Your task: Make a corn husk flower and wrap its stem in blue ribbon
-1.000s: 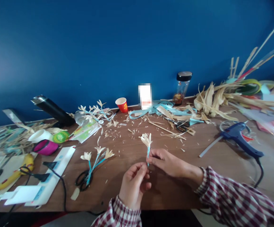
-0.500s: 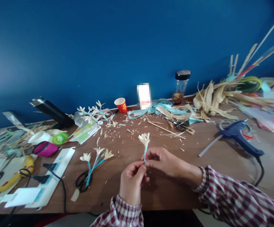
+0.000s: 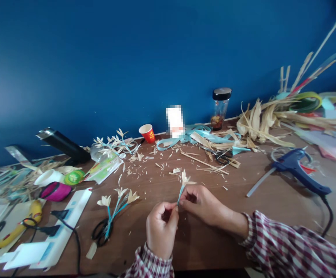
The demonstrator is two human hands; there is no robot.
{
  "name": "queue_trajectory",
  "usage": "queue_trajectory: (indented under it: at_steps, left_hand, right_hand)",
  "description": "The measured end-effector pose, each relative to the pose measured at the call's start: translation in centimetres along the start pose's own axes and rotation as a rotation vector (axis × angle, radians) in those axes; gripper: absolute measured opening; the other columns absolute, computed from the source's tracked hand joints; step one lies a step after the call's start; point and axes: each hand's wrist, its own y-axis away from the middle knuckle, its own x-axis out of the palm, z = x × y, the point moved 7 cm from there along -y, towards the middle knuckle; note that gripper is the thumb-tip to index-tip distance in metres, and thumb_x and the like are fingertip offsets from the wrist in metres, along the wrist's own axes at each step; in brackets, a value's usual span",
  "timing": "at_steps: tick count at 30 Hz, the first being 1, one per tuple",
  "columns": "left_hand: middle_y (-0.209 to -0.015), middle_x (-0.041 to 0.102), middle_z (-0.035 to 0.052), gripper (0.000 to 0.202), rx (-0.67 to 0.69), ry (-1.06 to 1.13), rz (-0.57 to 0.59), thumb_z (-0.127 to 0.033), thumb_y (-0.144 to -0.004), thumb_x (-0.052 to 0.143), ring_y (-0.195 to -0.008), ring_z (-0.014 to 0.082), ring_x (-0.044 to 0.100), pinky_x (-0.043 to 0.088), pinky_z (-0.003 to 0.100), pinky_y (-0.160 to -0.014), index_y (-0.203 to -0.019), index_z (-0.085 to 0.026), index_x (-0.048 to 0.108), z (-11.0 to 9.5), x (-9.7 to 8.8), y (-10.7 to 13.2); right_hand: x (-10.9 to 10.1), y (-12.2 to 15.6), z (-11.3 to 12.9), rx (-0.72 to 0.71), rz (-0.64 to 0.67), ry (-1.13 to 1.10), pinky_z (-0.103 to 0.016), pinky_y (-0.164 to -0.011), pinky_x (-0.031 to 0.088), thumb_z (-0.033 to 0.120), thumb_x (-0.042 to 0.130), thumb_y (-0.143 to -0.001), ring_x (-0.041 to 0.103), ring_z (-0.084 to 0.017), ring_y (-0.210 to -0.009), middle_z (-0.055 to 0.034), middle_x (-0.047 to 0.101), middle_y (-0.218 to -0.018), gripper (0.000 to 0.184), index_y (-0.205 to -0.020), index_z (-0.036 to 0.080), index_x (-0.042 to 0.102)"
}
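Between my hands is a small handmade flower (image 3: 184,179) with pale husk-like petals and a light blue wrapped stem. My left hand (image 3: 162,227) pinches the lower end of the stem between thumb and forefinger. My right hand (image 3: 201,200) closes on the stem just below the petals, its fingertips partly hidden. Left of my hands lie several similar finished-looking flowers (image 3: 118,197), their blue stems resting across black-handled scissors (image 3: 99,232).
A blue glue gun (image 3: 299,168) lies at right, a yellow one (image 3: 20,224) at left beside a white power strip (image 3: 66,220). Along the wall stand a red paper cup (image 3: 147,134), a lidded glass bottle (image 3: 220,110) and dried husks (image 3: 257,119). Scraps litter the table (image 3: 145,185).
The flower has tilted to the right, and my right hand has moved up closer to its petals. My left hand still pinches the stem's lower end. The view has shifted slightly.
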Motion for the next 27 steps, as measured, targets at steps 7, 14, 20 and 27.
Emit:
queue_trajectory:
  at_steps: [7,14,20,27]
  left_hand:
    - [-0.054,0.062,0.0012,0.015,0.024,-0.057,-0.039,-0.031,-0.073,0.06,-0.045,0.0142,0.055,0.045,0.024,-0.045,-0.068,-0.017,0.064,-0.2,0.7,-1.7]
    - [-0.064,0.067,0.0042,0.012,0.146,-0.366,-0.037,-0.024,-0.075,0.055,-0.06,0.0178,0.062,0.043,0.026,-0.057,-0.069,-0.018,0.063,-0.4,1.8,-2.7]
    - [-0.071,0.064,0.0037,0.016,0.185,-0.654,0.007,-0.019,-0.078,0.05,-0.065,0.0164,0.059,0.037,0.025,-0.058,-0.067,-0.02,0.062,-1.2,2.6,-2.9]
    - [-0.071,0.06,0.0024,0.016,0.199,-0.727,0.045,-0.018,-0.079,0.049,-0.063,0.0147,0.056,0.035,0.023,-0.057,-0.066,-0.021,0.059,-1.2,3.0,-3.0]
  right_hand:
    - [-0.6,-1.2,-0.6,-0.046,0.012,0.186,-0.02,-0.049,0.033,0.021,0.053,-0.077,0.046,-0.01,-0.053,0.0015,0.055,-0.058,0.013,-0.07,0.014,0.061]
    - [-1.6,-1.2,-0.6,-0.074,-0.064,0.607,-0.022,-0.053,0.03,0.019,0.054,-0.076,0.053,-0.012,-0.058,-0.0005,0.062,-0.066,0.007,-0.071,0.018,0.059]
    - [-1.8,-0.4,-0.1,-0.104,-0.004,0.876,-0.024,-0.056,0.034,0.019,0.049,-0.083,0.061,-0.017,-0.068,-0.0044,0.066,-0.077,0.009,-0.081,0.019,0.058]
    - [-1.1,0.2,0.2,-0.229,0.079,1.0,-0.025,-0.064,0.043,0.014,0.051,-0.085,0.06,-0.018,-0.078,-0.0043,0.064,-0.092,0.019,-0.098,0.024,0.061]
